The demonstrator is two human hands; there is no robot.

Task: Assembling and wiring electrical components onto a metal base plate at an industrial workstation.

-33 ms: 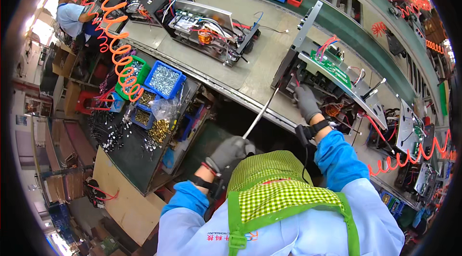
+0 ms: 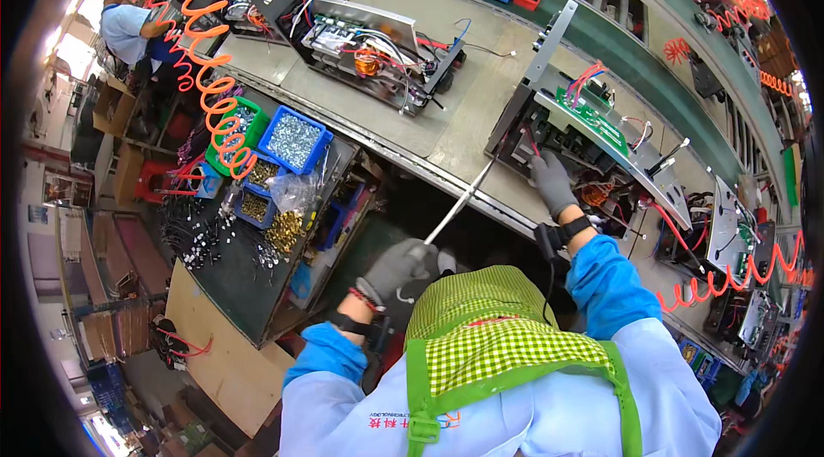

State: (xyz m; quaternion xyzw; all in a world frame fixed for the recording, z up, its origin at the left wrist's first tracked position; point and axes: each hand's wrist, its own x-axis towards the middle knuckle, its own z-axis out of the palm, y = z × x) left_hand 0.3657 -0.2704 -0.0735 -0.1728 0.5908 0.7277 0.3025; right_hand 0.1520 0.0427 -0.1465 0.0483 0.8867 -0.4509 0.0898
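My left hand (image 2: 395, 270), in a grey glove, is closed round the lower end of a pale, cord-like cable (image 2: 452, 215). The cable stretches taut up and right to the near corner of an open metal chassis (image 2: 549, 135), and a short loose end dangles below the fist. My right hand (image 2: 554, 182), gloved too, reaches against the chassis's near side with fingers curled among black parts. A thin red wire (image 2: 534, 146) runs to its fingertips; whether they pinch it is hidden. A green circuit board (image 2: 596, 122) lies on the chassis's upper plate.
Another open chassis (image 2: 369, 54) stands farther left on the bench (image 2: 463, 131). A blue bin of screws (image 2: 293, 141) sits on the left side table. Orange coiled hoses (image 2: 202, 54) hang at the left. A seated person (image 2: 129, 24) is at the far left.
My left hand has shifted slightly left, still holding the cable, and its loose end now shows below. My right hand has moved a little to the right along the chassis.
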